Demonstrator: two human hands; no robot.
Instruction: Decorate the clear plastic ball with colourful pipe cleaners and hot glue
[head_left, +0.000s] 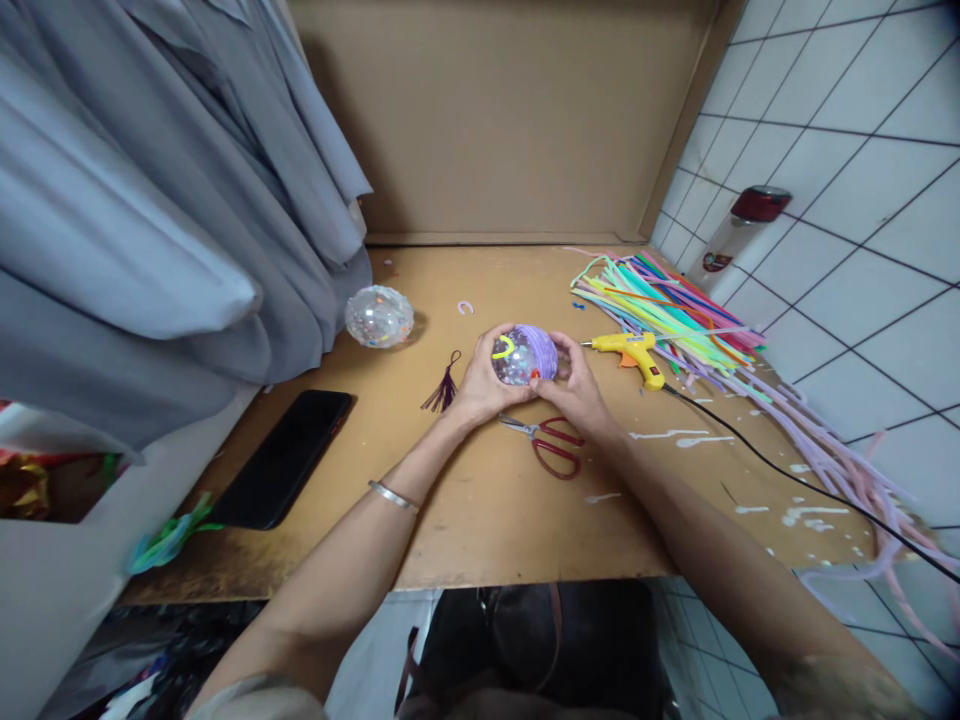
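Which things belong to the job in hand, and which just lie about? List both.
Likely the job's:
purple-wrapped ball in left hand and right hand
glue gun
scissors
pipe cleaners
clear ball
perhaps tassel

Probably just lying about:
phone
bottle

Craft workspace: glue gun [634, 358], scissors [555, 446], pipe cleaners [675, 310].

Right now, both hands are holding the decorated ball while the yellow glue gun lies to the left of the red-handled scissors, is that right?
Not quite: the head view shows the yellow glue gun to the right of the red-handled scissors. Both hands do hold the decorated ball.
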